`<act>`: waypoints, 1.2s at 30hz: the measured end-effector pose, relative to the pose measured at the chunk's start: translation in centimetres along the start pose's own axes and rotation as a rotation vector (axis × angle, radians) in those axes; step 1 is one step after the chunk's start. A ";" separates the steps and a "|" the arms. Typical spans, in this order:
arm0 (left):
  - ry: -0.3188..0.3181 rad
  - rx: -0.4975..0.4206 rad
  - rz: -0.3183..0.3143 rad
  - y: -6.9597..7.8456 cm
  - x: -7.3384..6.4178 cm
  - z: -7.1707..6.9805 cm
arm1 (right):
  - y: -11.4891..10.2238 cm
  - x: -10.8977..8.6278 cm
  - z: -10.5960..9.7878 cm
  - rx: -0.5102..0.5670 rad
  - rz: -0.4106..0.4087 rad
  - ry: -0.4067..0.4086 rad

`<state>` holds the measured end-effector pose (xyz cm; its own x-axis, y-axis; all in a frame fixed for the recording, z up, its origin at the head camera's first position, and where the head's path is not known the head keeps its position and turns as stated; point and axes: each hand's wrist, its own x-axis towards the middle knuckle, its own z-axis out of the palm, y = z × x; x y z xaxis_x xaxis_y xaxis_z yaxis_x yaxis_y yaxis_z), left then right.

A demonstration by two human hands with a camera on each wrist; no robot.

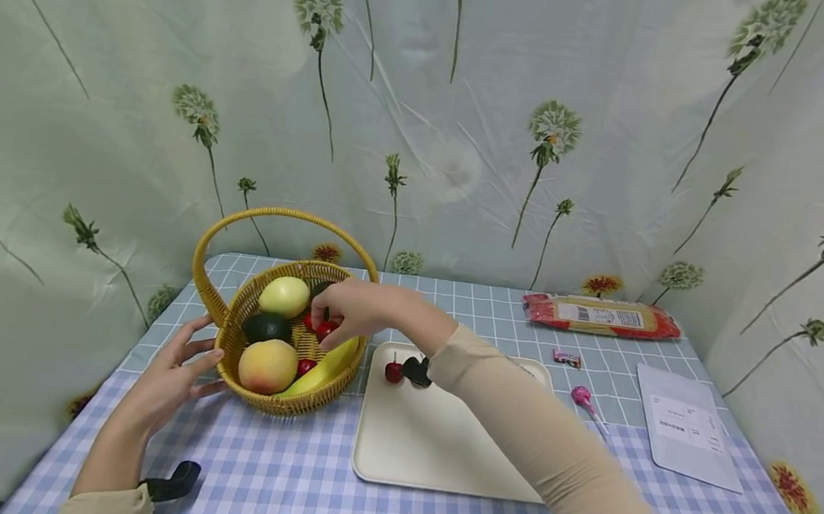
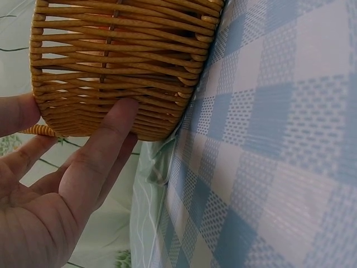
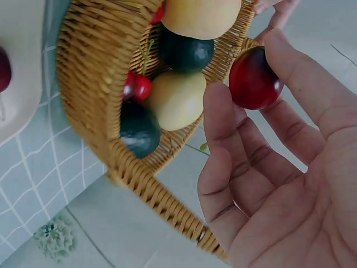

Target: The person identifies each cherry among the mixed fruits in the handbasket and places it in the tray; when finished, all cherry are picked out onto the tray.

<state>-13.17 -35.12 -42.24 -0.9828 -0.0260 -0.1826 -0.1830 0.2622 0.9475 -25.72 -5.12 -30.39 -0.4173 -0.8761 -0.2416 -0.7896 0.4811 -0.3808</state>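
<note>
Cherry point(image 3: 254, 84): right hand point(image 1: 355, 310) pinches one over wicker basket point(image 1: 276, 403) | left hand point(image 1: 176, 368), fingers spread, touches basket | 1 peach point(image 1: 268, 366), 1 banana point(image 1: 325, 370)

Bench point(image 1: 268, 476), left to right: basket point(image 1: 272, 404), tray point(image 1: 422, 451), pouch point(image 1: 687, 437)

The basket stands rear left. In it, a peach point(image 1: 268, 366) lies front left and a banana point(image 1: 324, 373) front right — one cherry point(image 1: 306, 366) between them; behind the peach sits an avocado point(image 1: 268, 328), and behind that an oval fruit point(image 1: 285, 296). The left grip point(image 1: 174, 370) touches the basket's left side. The right grip point(image 1: 357, 306) holds a small round fruit point(image 3: 254, 79) over the basket. Just right of the basket lies the tray, a second cherry point(image 1: 394, 372) on it near its rear left corner; the right sleeve point(image 1: 539, 413) passes above it. Rear right is a long packet point(image 1: 602, 317), before it a sweet point(image 1: 567, 359), then a lollipop point(image 1: 582, 396) — the pouch lies right of both.
</note>
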 end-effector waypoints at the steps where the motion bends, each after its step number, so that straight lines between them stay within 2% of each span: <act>1: -0.001 -0.002 0.000 0.0 0.0 0.0 | 0.2 -0.4 0.0 0.005 -0.003 0.000; 7: -0.005 -0.020 0.004 0.0 0.0 -0.1 | 1.5 -3.0 0.5 0.040 0.016 0.033; 11: -0.007 -0.026 0.007 -0.1 0.1 -0.3 | 2.4 -4.7 0.9 0.078 0.058 0.059; 23: -0.012 -0.042 0.020 -0.3 0.1 -0.2 | 6.9 -8.8 2.8 0.277 0.128 0.144; 30: -0.011 -0.033 0.015 -0.3 0.1 -0.3 | 9.9 -10.9 4.5 0.311 0.191 0.210; 36: -0.009 -0.021 0.008 -0.3 0.2 -0.3 | 11.8 -12.2 6.1 0.314 0.251 0.217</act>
<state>-13.33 -35.49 -42.51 -0.9840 -0.0149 -0.1776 -0.1759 0.2425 0.9541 -27.16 11.43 -37.39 -0.6896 -0.7012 -0.1810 -0.4910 0.6364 -0.5950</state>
